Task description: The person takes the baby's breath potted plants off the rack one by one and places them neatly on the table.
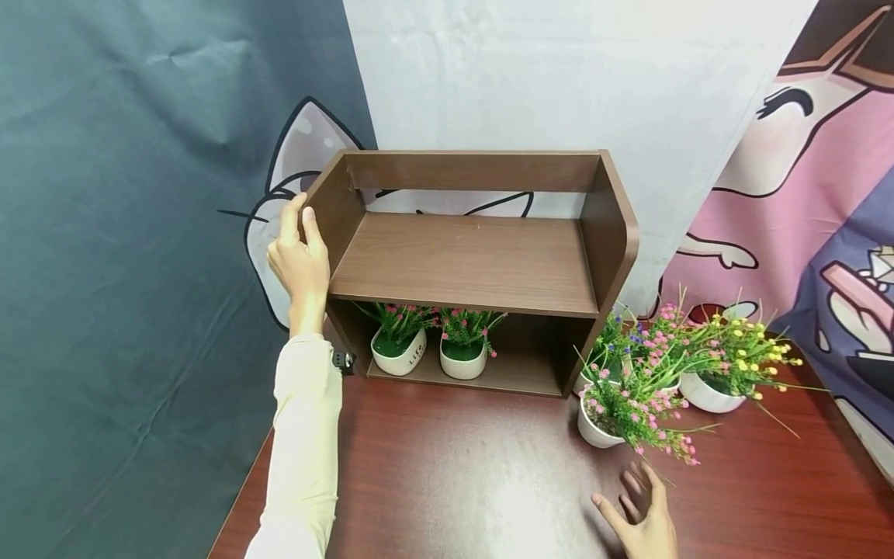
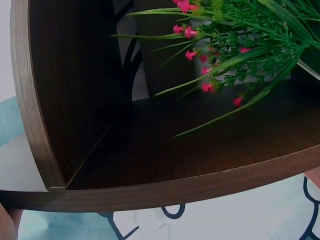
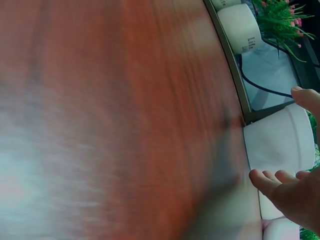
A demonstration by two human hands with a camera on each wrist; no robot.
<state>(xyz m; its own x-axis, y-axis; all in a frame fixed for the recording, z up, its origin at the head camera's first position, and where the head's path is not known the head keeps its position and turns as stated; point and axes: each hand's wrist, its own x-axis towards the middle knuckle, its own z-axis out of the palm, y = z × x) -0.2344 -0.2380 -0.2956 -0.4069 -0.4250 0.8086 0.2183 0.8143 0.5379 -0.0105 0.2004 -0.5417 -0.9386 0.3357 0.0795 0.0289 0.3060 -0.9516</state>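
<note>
- Best bring your right hand in low, with thumb and fingers on opposite sides of the white flowerpot, and grip its wall rather than the pink flowers.
- Lift straight up at first; those stems could snag the yellow-flowered plant behind.
- Your right fingers are spread apart, holding nothing. The flowerpot stands upright on the table, just ahead of your fingertips, beside the brown shelf's front right corner.
- Your left hand is at the shelf's left side panel; I cannot tell whether its fingers clamp it.
</note>
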